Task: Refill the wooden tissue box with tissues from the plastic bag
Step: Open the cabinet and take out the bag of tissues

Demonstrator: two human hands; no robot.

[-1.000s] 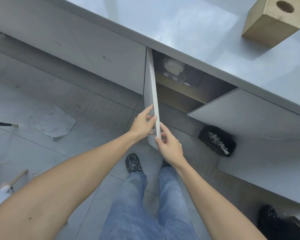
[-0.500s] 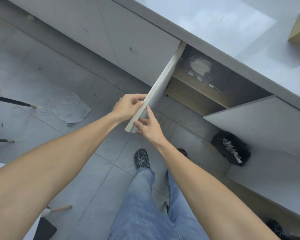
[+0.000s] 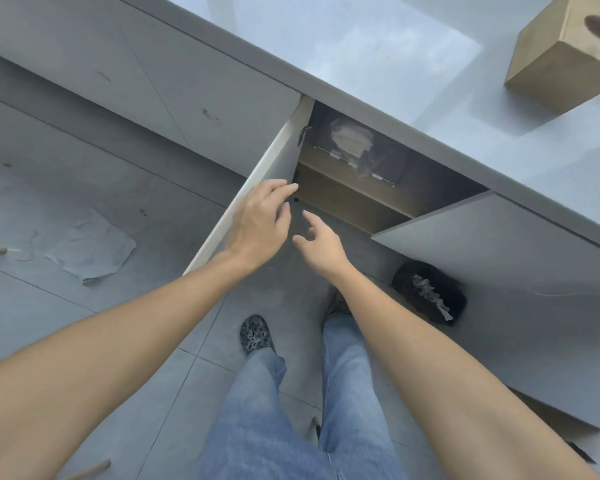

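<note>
The wooden tissue box [image 3: 565,60], with a round hole on top, stands on the grey counter [image 3: 378,46] at the upper right. Under the counter the cupboard stands open, and a clear plastic bag of white tissues [image 3: 352,138] lies on its wooden shelf. My left hand [image 3: 260,221] is in front of the swung-out left door [image 3: 253,174], fingers spread, holding nothing. My right hand [image 3: 321,245] hovers just right of it, fingers apart and empty, below the shelf's front edge.
The right cupboard door [image 3: 499,244] also stands open towards me. A black bag [image 3: 430,294] with crumpled paper lies on the floor beneath it. A torn paper sheet [image 3: 90,249] lies on the grey tiles at left. My legs and shoe [image 3: 255,336] are below.
Both hands have let go of the left door's edge after swinging it leftwards, wide open. They have moved up toward the open cupboard, fingers spread.
</note>
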